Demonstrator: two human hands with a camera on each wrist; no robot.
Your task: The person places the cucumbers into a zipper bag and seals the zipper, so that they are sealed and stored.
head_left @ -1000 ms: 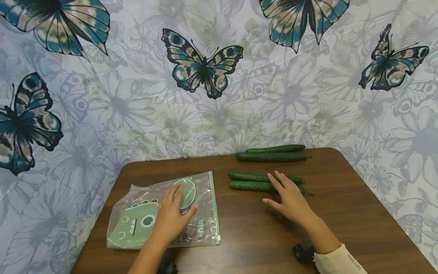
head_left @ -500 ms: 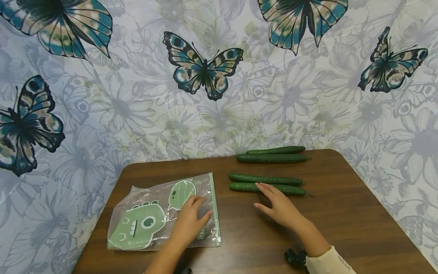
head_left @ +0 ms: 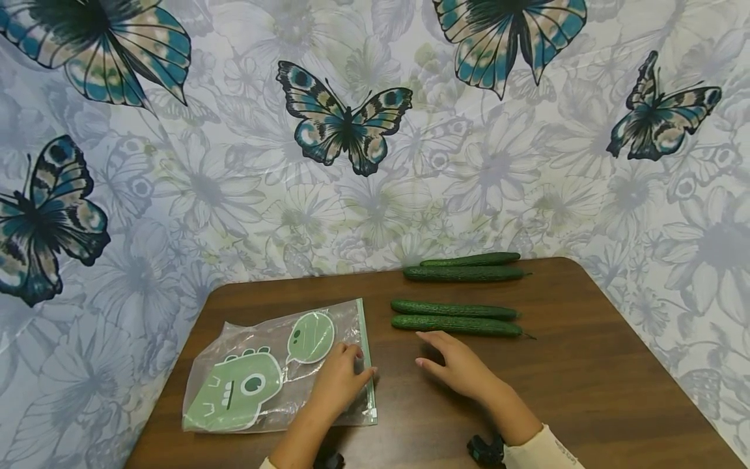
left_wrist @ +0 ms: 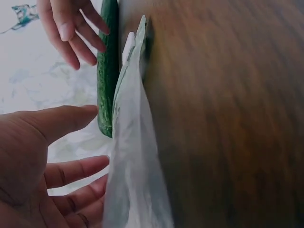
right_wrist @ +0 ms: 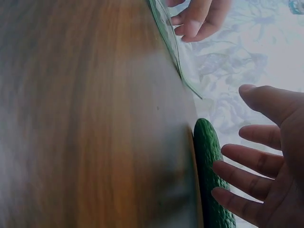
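A clear plastic zip bag (head_left: 243,387) with green cartoon prints lies flat on the left of the table. My left hand (head_left: 338,381) hovers over its right end, by the green zip strip (head_left: 362,326). In the left wrist view the thumb and fingers (left_wrist: 78,172) are loosely bent and hold nothing; whether a fingertip touches the bag, I cannot tell. To the right, my right hand (head_left: 459,366) is held with fingers extended, just in front of a cucumber (head_left: 457,325). A second cucumber (head_left: 451,309) lies right behind that one. No grip shows in the right wrist view, where the fingers (right_wrist: 249,161) are spread.
Two more cucumbers, one dark (head_left: 463,273) and one slimmer (head_left: 469,260), lie at the back edge of the brown wooden table (head_left: 586,365). Behind the table hangs a floral cloth (head_left: 498,195) printed with butterflies. A black device (head_left: 486,451) sits at the right wrist.
The left hand has slid right across the bag to its zip end, uncovering the round print. The right hand has drawn left and nearer, away from over the cucumbers. Bag and cucumbers stay put.
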